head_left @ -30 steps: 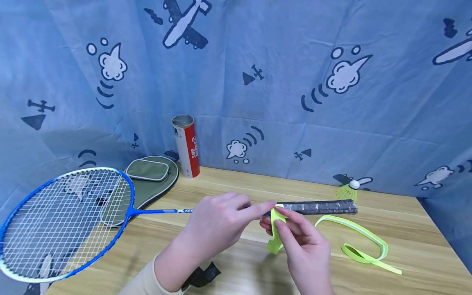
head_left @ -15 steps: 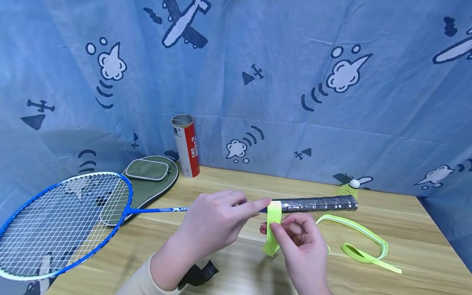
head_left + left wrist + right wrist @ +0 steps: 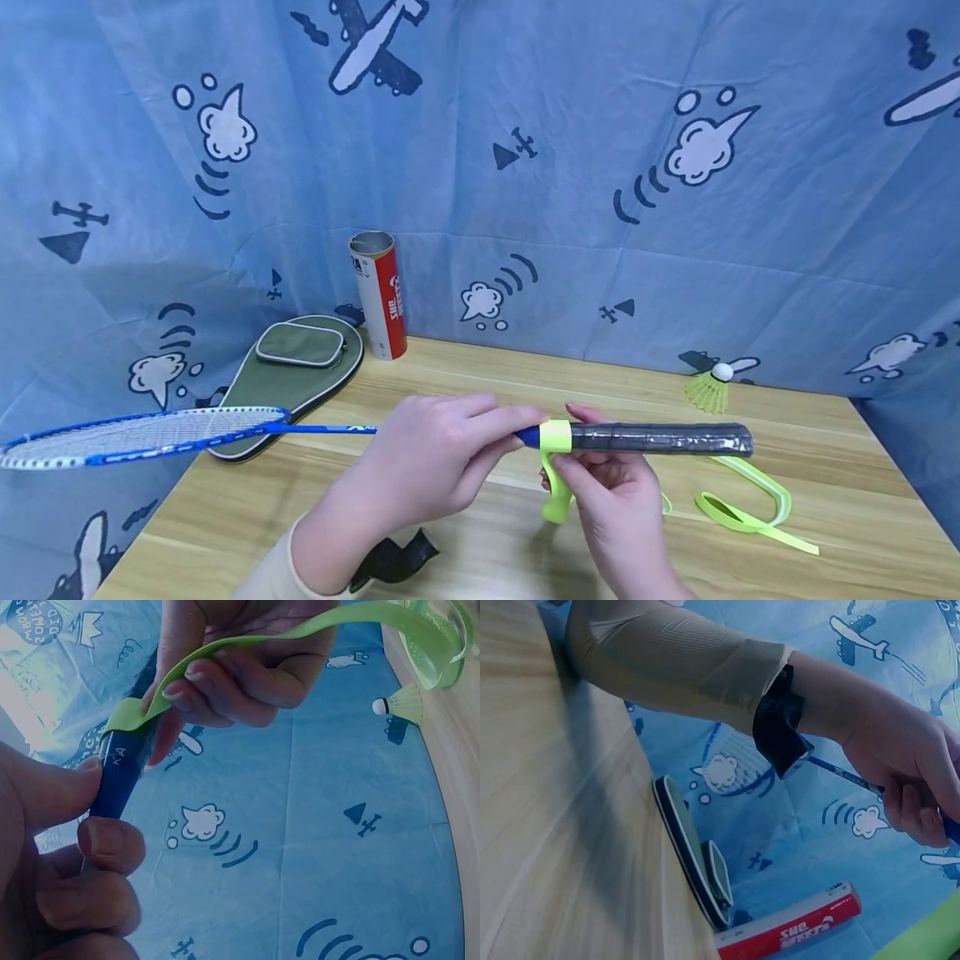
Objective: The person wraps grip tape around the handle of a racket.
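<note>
The badminton racket (image 3: 322,429) is held off the table, its head at the left and its dark-wrapped handle (image 3: 667,438) pointing right. My left hand (image 3: 442,458) grips the blue cone below the handle, thumb and fingers around it in the left wrist view. A yellow-green grip tape (image 3: 556,436) passes around the handle's lower end. Its loose length runs through my right hand (image 3: 622,508), which pinches it beside the handle; in the left wrist view the tape (image 3: 217,646) lies across those fingers. The tape's far part (image 3: 750,521) curls on the table.
Behind the hands stand a red and white shuttlecock tube (image 3: 380,296) and a green racket cover (image 3: 300,367). A yellow shuttlecock (image 3: 708,390) sits at the back right. Patterned blue cloth (image 3: 570,167) hangs behind the wooden table (image 3: 840,467). A black strap (image 3: 781,724) circles the left wrist.
The racket has rolled about its shaft, so its head now shows nearly edge-on. The tape has come round over the handle, and the right hand has moved up against the handle's underside.
</note>
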{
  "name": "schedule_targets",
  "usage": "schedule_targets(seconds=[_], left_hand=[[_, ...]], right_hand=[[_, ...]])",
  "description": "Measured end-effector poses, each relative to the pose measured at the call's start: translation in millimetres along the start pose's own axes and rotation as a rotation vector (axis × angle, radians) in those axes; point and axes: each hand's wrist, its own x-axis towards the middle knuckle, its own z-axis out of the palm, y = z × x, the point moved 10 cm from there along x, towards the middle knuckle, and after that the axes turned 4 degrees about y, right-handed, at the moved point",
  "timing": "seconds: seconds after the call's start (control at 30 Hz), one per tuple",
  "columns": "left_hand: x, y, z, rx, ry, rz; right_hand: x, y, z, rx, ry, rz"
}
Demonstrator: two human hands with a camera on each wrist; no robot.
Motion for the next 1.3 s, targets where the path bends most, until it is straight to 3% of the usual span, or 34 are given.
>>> schedule_targets(seconds=[0.13,0.2,0.27,0.37,0.47,0.6,0.93,1.17,1.3], left_hand=[[-1.6,-1.8,3.9,-0.035,-0.052,-0.026],[-2.5,-3.5,6.0,-0.037,-0.077,-0.045],[-3.4,-5.1,8.5,-0.039,-0.104,-0.07],[-3.5,-5.3,12.1,0.001,-0.125,-0.089],[-2.4,-1.0,12.5,0.089,-0.099,-0.057],[-1.7,7.0,8.3,0.204,-0.031,0.013],[0.0,13.4,6.8,0.27,0.029,0.054],[1.5,10.1,11.8,0.302,0.024,0.03],[0.1,4.1,9.6,0.28,0.026,-0.023]], right_hand=[[1.3,1.6,9.0,0.088,-0.142,-0.002],[1.1,3.8,11.2,0.08,-0.159,0.012],[0.4,5.1,10.1,0.033,-0.132,0.008],[-1.4,7.9,3.2,-0.091,-0.018,0.023],[-3.6,10.1,-2.6,-0.153,0.072,0.047],[-4.6,12.6,-5.7,-0.137,0.121,0.085],[-11.8,15.6,-16.2,-0.168,0.272,0.175],[-15.4,23.2,-18.0,-0.161,0.285,0.261],[-14.7,18.8,-12.7,-0.241,0.266,0.24]])
